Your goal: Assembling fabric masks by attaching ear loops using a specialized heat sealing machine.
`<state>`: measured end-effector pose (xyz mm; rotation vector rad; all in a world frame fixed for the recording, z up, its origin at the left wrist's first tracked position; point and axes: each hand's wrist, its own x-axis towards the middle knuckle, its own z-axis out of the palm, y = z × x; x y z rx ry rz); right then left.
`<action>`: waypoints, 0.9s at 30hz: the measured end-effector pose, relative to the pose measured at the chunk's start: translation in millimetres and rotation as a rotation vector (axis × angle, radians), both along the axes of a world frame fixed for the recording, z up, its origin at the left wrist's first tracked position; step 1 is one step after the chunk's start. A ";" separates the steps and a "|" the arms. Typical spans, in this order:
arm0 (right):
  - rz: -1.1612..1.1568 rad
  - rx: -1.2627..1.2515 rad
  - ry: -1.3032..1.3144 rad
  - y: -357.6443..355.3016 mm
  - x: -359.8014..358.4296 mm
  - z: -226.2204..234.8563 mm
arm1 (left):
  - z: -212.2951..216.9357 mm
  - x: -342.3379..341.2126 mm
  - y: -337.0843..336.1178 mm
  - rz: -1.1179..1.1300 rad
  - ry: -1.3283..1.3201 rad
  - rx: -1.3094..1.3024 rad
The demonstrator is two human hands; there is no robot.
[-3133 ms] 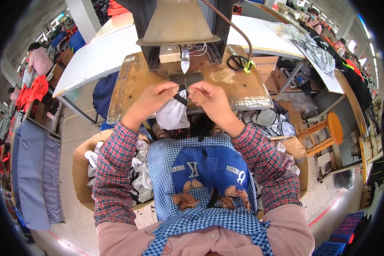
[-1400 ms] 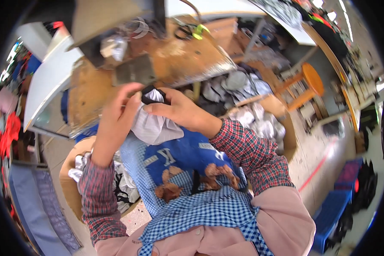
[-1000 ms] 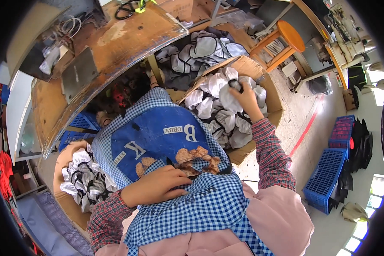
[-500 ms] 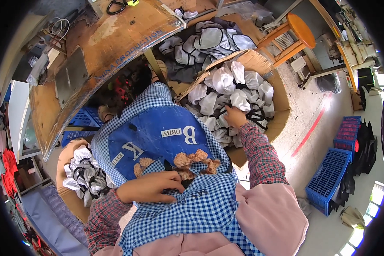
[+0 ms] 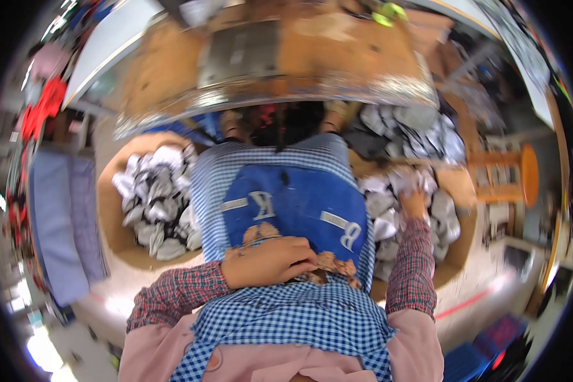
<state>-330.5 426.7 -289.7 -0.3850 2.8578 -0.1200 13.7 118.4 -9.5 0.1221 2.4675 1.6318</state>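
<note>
Here, crumpled whitish-grey cloth pieces [image 5: 385, 227], puffy and slightly blurred, heaped in the carton [image 5: 457, 184] at right, right hand [image 5: 414, 204] among them, grip impossible to tell, left hand [image 5: 270, 261] loosely curled over the checked apron [image 5: 280, 312].

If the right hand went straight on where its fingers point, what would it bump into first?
Probably the pale cloth pieces in the cardboard box, right by the fingertips of the right hand. It's blurry, so depth is hard to tell.
</note>
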 end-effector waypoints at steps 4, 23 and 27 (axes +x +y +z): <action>-0.057 0.165 -0.207 -32.0 2.1 -4.6 | -5.5 44.4 -42.5 0.478 0.158 -0.153; 0.538 -0.141 0.409 -82.1 65.2 145.3 | -216.1 304.9 -308.0 1.455 -0.755 -0.932; 0.623 -0.306 0.401 -128.8 84.3 181.9 | -231.2 309.9 -304.8 1.421 -0.775 -0.906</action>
